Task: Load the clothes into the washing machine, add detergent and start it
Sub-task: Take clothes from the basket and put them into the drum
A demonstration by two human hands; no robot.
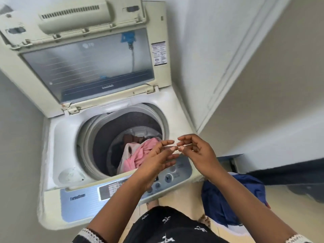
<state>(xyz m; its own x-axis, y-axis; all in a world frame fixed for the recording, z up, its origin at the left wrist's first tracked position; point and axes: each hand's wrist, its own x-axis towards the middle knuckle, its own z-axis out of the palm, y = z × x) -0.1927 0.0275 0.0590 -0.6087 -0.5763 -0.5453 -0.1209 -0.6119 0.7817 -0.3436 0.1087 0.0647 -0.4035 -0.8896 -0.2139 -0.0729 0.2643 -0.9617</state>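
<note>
A cream top-loading washing machine [57, 155] stands with its lid [87, 67] raised. Inside the drum [103, 135] lie pink clothes [138, 155], a pale garment and some dark pieces. My left hand [157, 158] hovers over the drum's front right rim, fingers spread, holding nothing. My right hand [194, 149] is just to its right, fingers loosely curled, thumb tip near the left hand's fingertips; I see nothing in it. Both hands are above the control panel [122, 188].
A blue cloth [226, 200] sits in a container on the floor right of the machine. A white wall and door frame [228, 67] close in on the right. A dark mat [289, 172] lies at far right.
</note>
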